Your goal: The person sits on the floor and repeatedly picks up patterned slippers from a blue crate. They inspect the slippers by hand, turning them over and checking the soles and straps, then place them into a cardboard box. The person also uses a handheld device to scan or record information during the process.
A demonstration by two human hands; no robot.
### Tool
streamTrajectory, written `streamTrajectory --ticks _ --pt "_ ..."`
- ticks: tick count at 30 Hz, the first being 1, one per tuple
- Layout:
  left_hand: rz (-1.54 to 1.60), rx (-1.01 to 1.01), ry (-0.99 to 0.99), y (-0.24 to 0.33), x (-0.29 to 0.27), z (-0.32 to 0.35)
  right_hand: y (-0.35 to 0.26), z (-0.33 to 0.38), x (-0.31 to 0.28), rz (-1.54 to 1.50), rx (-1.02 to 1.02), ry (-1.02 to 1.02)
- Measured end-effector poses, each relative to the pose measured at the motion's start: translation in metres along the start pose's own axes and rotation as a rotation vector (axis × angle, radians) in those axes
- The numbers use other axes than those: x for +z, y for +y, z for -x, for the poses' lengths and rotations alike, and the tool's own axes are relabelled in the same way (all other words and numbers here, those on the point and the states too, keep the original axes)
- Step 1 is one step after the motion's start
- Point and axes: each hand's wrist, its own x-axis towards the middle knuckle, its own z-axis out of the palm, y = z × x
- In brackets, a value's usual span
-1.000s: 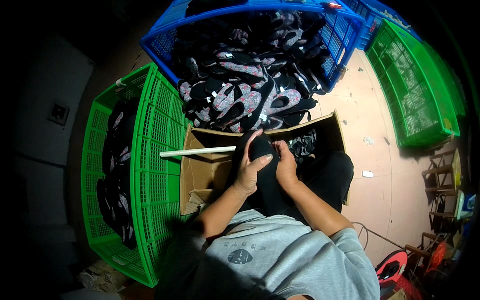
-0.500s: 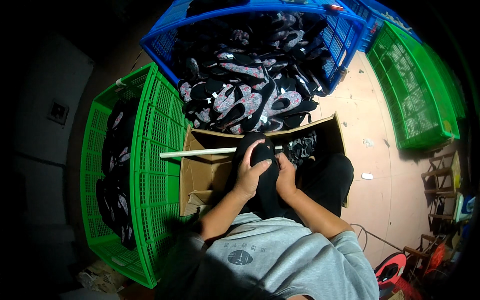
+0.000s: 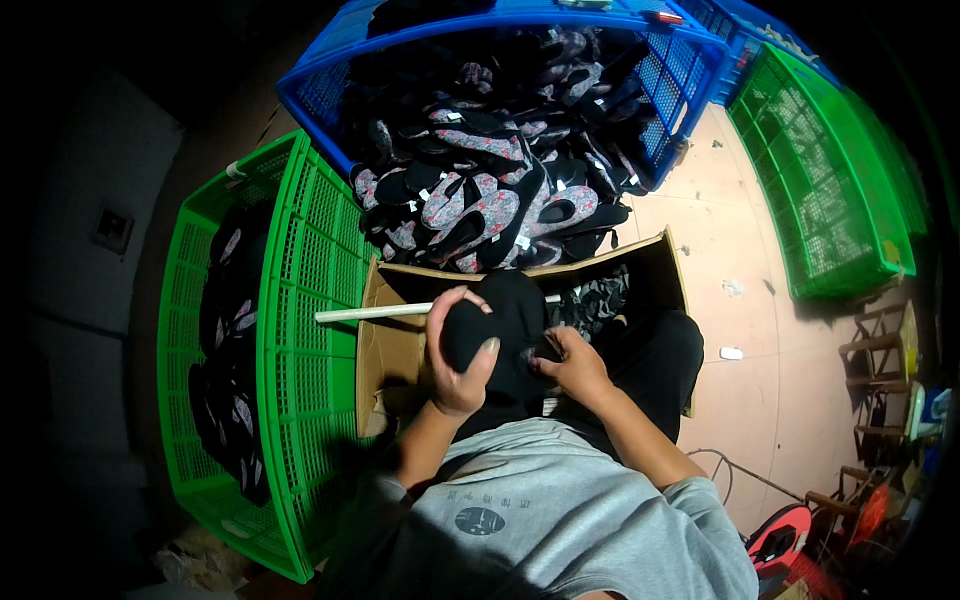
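Over my lap, my left hand (image 3: 458,388) curls around the rounded end of a black cloth shoe (image 3: 468,332), thumb on the near side and fingers over the far side. My right hand (image 3: 582,372) pinches at the shoe's right part, where a small greyish patch shows by the fingertips. Black trousers behind blur the shoe's outline. Beneath my hands, an open cardboard box (image 3: 392,350) holds crumpled dark material (image 3: 597,300) on its right side. A pale rod (image 3: 372,312) lies across the box's left edge.
Ahead, a tipped blue crate (image 3: 345,47) spills many black shoes with grey-pink floral linings (image 3: 487,222). A green crate (image 3: 285,330) with similar shoes stands close on my left. Another green crate (image 3: 815,190) is at far right, with a wooden rack (image 3: 880,350) nearer.
My left hand has moved left and turned the shoe, so its rounded end now faces left. My right hand has come slightly nearer to me and pinches the shoe's right part.
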Motion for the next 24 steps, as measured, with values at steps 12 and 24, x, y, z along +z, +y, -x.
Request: streamTrajectory --ticks 12,24 --pt "-0.326 0.177 0.009 -0.001 -0.033 0.021 0.021 -0.013 -0.018 -0.810 0.277 0.314" --pt "0.194 -0.853 0.124 -0.049 -0.045 0.060 0.031 -0.010 -0.010 -0.628 -0.024 0.541"
